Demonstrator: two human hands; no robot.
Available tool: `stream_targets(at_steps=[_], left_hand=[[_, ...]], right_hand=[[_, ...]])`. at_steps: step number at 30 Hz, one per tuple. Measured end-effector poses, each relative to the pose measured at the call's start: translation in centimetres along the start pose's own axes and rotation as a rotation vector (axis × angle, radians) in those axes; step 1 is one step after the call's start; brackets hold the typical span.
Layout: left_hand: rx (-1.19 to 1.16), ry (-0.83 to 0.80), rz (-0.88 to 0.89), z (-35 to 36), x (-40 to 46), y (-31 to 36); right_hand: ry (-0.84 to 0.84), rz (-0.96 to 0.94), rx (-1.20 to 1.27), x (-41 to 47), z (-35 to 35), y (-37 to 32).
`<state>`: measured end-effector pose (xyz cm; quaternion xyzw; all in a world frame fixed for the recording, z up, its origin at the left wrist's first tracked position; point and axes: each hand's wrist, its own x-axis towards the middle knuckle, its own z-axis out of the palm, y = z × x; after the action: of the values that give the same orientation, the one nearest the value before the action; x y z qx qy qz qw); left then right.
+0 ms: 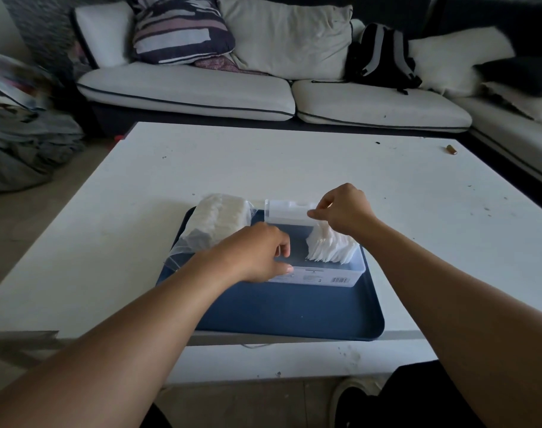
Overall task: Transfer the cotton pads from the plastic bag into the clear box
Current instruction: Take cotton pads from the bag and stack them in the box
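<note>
A clear box [331, 278] with its lid [283, 211] raised at the back stands on a blue tray [294, 313]. A stack of white cotton pads [330, 247] leans in the box's right half. My right hand [344, 211] sits above that stack, fingers pinched at the top of the pads by the lid's edge. My left hand [257, 251] grips the box's left front corner. The plastic bag [214, 223], holding more pads, lies on the tray to the left of the box.
The tray rests on a white table [294, 168]. A small brown cylinder [451, 149] lies at the far right of the table. A sofa with cushions and a black backpack [381, 57] stands behind the table.
</note>
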<state>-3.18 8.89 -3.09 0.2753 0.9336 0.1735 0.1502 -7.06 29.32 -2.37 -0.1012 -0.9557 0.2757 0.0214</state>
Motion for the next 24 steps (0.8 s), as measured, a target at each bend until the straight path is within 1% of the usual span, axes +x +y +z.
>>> stream_targets(at_steps=[2, 3, 4, 6, 7, 8, 9, 11, 12, 13, 14, 16, 18, 19, 20, 22, 24], left_hand=[[0.013, 0.000, -0.009, -0.1, 0.0, -0.1], [-0.008, -0.005, -0.008, -0.1, 0.0, -0.1], [-0.057, -0.014, 0.000, -0.2, 0.0, 0.1], [-0.175, -0.042, 0.020, -0.8, -0.3, 0.4], [-0.213, -0.045, 0.025, -1.3, -0.6, 0.5], [-0.223, -0.030, 0.016, -2.1, -1.0, 0.2], [-0.212, 0.007, -0.010, -3.0, -1.5, -0.4], [-0.146, 0.131, -0.122, -5.1, -2.8, -2.4], [-0.108, 0.187, -0.196, -6.0, -3.5, -3.6], [-0.074, 0.214, -0.283, -6.7, -4.3, -5.0], [-0.025, 0.197, -0.373, -7.1, -5.0, -6.1], [0.078, 0.067, -0.495, -7.1, -6.2, -7.8], [0.052, -0.087, -0.519, -6.1, -6.7, -8.4], [0.032, -0.120, -0.511, -5.5, -6.7, -8.5], [0.027, -0.096, -0.488, -5.0, -6.5, -8.8], [0.070, 0.056, -0.465, -4.4, -5.9, -9.2], [0.058, 0.214, -0.416, -4.3, -5.5, -9.0]], right_hand=[[0.023, -0.022, 0.058, -0.5, -0.6, -0.8], [-0.007, -0.040, 0.092, -0.9, -0.8, -1.4], [-0.079, -0.070, 0.112, -1.5, -1.0, -2.2], [-0.288, -0.152, 0.101, -2.9, -1.1, -3.9], [-0.366, -0.196, 0.085, -3.7, -1.1, -4.5], [-0.404, -0.236, 0.081, -4.3, -0.7, -5.1], [-0.390, -0.274, 0.080, -4.8, -0.4, -5.5], [-0.300, -0.373, 0.066, -5.4, 0.2, -6.4], [-0.291, -0.414, 0.069, -5.8, 0.4, -6.7], [-0.322, -0.455, 0.078, -6.2, 0.7, -7.3], [-0.380, -0.499, 0.075, -6.7, 1.0, -7.8], [-0.510, -0.589, 0.034, -8.0, 2.1, -9.0], [-0.576, -0.660, -0.060, -9.2, 3.8, -10.0], [-0.574, -0.679, -0.125, -9.6, 4.7, -10.3], [-0.544, -0.683, -0.212, -9.7, 5.6, -10.4], [-0.411, -0.659, -0.432, -9.6, 6.6, -10.5], [-0.253, -0.623, -0.544, -9.1, 6.8, -10.8]])
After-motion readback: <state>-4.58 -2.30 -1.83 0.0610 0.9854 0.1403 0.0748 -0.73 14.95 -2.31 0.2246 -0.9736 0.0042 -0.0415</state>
